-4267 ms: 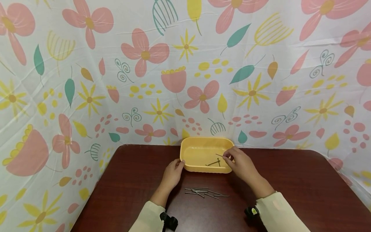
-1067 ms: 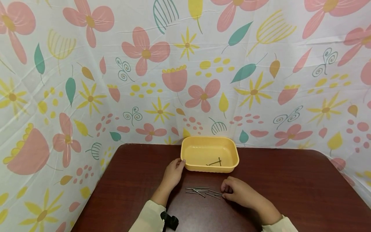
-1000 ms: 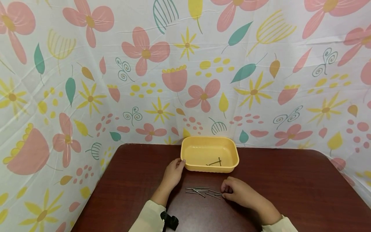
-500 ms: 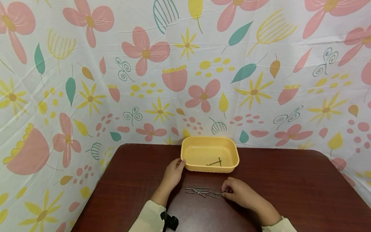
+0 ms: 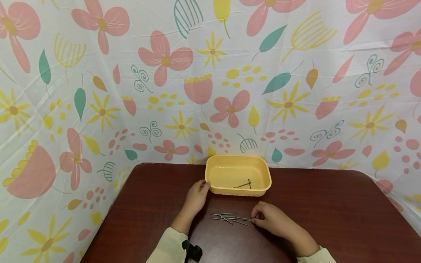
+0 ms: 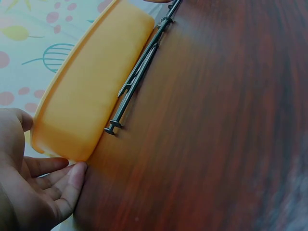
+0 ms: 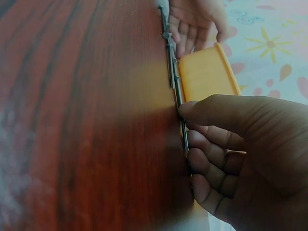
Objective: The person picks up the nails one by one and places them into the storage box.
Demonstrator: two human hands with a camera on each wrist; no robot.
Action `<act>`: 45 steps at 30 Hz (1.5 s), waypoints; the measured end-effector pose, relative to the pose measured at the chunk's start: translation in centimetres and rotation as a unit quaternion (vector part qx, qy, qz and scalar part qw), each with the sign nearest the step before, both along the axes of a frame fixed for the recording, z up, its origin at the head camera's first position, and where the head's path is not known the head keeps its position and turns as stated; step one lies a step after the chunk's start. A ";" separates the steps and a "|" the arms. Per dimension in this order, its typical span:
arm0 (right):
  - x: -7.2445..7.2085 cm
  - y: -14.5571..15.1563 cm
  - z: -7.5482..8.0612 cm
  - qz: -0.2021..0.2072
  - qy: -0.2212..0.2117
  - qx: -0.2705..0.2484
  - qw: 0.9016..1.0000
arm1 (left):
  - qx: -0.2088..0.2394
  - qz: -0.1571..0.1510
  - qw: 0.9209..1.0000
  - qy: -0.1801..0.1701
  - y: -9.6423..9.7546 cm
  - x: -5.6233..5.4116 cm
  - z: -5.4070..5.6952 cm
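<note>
Head view: left hand (image 5: 196, 198) holds the left end of the yellow tray (image 5: 227, 174), thumb at the rim, fingers curled in below. Right hand (image 5: 272, 220) is closed to a narrow pinch, thumb and fingertips on the end of one nail (image 7: 184, 130), at the right side of the loose pile (image 5: 224, 216) on the dark table (image 5: 158, 215). Pile sits just in front of the tray; a couple of crossed nails (image 5: 243, 185) lie inside. Step in hand looks like picking a nail for the tray. Next move likely calls for a firm pinch, a lift clear of the pile, then forward over the near wall. In the way: neighbouring nails overlap and could drag along; the tray wall needs clearing. Also around: flowered cloth (image 5: 197, 91) behind, black wrist mount (image 5: 192, 251) by the left sleeve (image 5: 169, 246).
</note>
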State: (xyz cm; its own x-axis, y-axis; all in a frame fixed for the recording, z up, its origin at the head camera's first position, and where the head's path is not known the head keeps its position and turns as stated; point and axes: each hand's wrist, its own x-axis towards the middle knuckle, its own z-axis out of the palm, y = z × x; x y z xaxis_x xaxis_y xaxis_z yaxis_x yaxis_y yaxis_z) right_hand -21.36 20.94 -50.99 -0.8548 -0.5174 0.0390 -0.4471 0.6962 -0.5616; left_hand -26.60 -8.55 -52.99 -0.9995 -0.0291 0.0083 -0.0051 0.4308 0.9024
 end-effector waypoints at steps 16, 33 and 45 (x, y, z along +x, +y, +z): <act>0.1 0.1 -0.2 0.011 0.023 -0.014 1.000 | -0.006 0.004 1.000 -0.004 0.0 0.0 0.0; 0.0 0.0 -0.3 0.008 0.028 -0.009 1.000 | -0.003 0.006 1.000 -0.002 0.0 0.0 0.0; 0.0 0.0 -0.1 0.001 0.036 -0.002 0.999 | -0.008 0.003 1.000 0.000 0.0 0.0 0.1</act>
State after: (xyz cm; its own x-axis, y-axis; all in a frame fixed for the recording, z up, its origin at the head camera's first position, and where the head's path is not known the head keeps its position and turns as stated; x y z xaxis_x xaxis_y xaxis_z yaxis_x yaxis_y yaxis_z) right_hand -21.34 20.96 -51.09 -0.8492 -0.5181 0.1021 -0.4870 0.6935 -0.5309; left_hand -26.57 -8.57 -52.87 -0.9994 -0.0341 0.0078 -0.0082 0.4446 0.8957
